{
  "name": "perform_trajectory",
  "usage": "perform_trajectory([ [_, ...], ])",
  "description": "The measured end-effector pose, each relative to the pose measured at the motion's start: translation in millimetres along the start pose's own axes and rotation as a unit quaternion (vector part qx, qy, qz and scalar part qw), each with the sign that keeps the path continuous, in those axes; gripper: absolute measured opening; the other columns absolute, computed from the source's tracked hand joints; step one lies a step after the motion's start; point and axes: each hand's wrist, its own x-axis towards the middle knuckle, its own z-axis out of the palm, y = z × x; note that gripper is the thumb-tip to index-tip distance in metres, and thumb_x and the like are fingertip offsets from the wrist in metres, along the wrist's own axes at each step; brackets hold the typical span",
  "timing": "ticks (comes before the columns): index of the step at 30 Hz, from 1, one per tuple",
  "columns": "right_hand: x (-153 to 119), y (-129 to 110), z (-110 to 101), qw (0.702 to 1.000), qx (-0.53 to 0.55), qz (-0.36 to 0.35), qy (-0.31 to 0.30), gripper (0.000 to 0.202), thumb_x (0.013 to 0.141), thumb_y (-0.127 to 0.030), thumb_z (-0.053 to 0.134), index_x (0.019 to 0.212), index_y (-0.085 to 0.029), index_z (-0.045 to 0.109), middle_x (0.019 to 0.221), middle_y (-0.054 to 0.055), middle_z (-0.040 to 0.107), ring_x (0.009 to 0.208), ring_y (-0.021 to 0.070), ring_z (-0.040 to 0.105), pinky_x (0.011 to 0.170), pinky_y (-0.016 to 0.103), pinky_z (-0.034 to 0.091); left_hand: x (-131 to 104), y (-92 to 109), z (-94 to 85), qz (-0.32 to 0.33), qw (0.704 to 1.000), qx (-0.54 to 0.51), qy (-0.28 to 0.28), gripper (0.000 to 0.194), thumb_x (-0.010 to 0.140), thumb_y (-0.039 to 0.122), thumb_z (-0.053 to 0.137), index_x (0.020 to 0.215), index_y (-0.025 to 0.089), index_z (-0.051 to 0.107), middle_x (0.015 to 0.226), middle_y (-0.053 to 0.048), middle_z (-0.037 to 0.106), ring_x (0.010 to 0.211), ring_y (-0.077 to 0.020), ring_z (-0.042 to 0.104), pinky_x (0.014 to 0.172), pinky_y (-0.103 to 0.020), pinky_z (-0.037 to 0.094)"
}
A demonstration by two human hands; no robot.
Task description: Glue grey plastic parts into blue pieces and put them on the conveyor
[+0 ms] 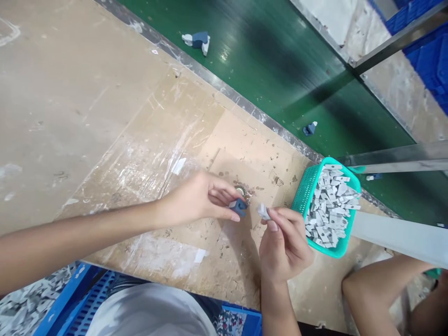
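Over the middle of the worktable (pixel 150 126), my left hand (pixel 199 196) pinches a small dark blue plastic piece (pixel 239 207) between thumb and fingers. Facing it, my right hand (pixel 285 238) grips a small light grey plastic piece (pixel 263 211) in its fingertips. A short gap separates the two pieces. Just behind the blue piece, a small round metallic item (pixel 241 190) sits on the tabletop, partly covered by my left fingers. To the right of my right hand stands a turquoise basket (pixel 300 193) heaped with light grey pieces (pixel 331 207).
Beyond the table's metal edge runs a green conveyor belt (pixel 245 60), carrying joined blue-and-grey pieces (pixel 199 41). Blue crates (pixel 73 298) with parts stand by my lap. Another person's arm (pixel 378 294) shows at lower right, beside a pale panel (pixel 399 238). Metal bars cross the belt.
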Motion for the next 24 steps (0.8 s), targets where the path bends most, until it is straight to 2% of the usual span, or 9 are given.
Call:
perform_trajectory([
  [6,-1,-10,-2,0.998,0.006,-0.005,-0.059,0.037,0.088,-0.011,0.057,0.111,-0.037,0.07,0.091,0.003,0.063,0.08,0.0167,0.063,0.063,0.032,0.054,-3,-3,8.5,-0.004,0.999,-0.035,-0.017,0.033,0.064,0.021,0.085,0.095,0.016,0.073,0.092,-0.006,0.075,0.086,-0.0194,0.072,0.084,-0.031,0.058],
  [15,0,-14,-4,0.995,-0.002,-0.015,-0.097,0.041,0.087,-0.007,0.058,0.115,-0.035,0.068,0.097,0.003,0.063,0.084,0.015,0.063,0.067,0.03,0.055,-8,1,12.0,0.011,0.998,-0.067,-0.015,0.026,0.066,0.014,0.084,0.09,0.018,0.075,0.088,-0.002,0.076,0.084,-0.0166,0.072,0.08,-0.024,0.059],
  [20,1,-17,-8,0.986,0.003,0.0,-0.165,0.049,0.086,-0.004,0.059,0.123,-0.037,0.063,0.1,0.003,0.061,0.089,0.015,0.063,0.067,0.029,0.055,-10,4,10.0,0.007,0.998,-0.055,0.025,0.027,0.063,0.018,0.086,0.088,0.018,0.076,0.084,-0.003,0.076,0.08,-0.0184,0.072,0.078,-0.027,0.06],
  [24,14,-22,-12,0.973,0.028,0.028,-0.226,0.048,0.088,-0.006,0.058,0.125,-0.036,0.06,0.094,0.003,0.061,0.086,0.014,0.063,0.066,0.028,0.055,-8,5,4.1,-0.023,0.998,-0.059,0.028,0.029,0.061,0.018,0.087,0.088,0.018,0.077,0.085,-0.004,0.075,0.079,-0.0181,0.071,0.076,-0.027,0.059],
])
